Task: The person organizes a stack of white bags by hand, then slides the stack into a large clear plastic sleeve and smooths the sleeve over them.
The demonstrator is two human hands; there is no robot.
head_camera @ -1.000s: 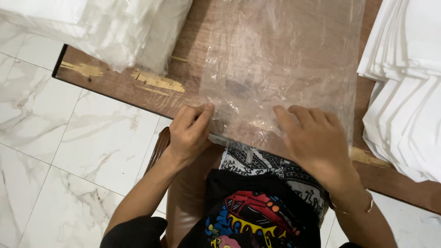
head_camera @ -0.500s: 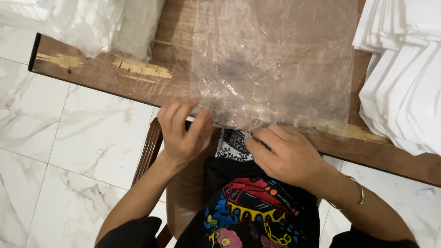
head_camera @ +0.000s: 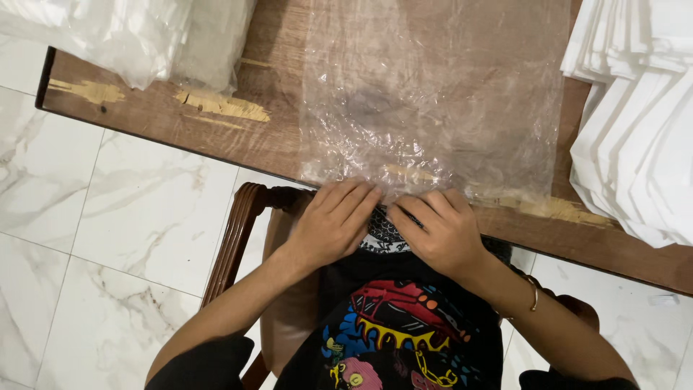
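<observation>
two hands, left hand (head_camera: 333,220) and right hand (head_camera: 442,232), pinch fingers together on the near edge of the clear plastic bag (head_camera: 433,101) lying flat on the wooden table (head_camera: 166,115); it looks light, flimsy, slippery, best gripped at that edge.

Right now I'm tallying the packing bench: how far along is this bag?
Done: the clear plastic bag lies flat on the wooden table. In hand: left hand and right hand pinch its near edge, side by side. Left: the bag looks empty; the folded white stack sits apart.
</observation>
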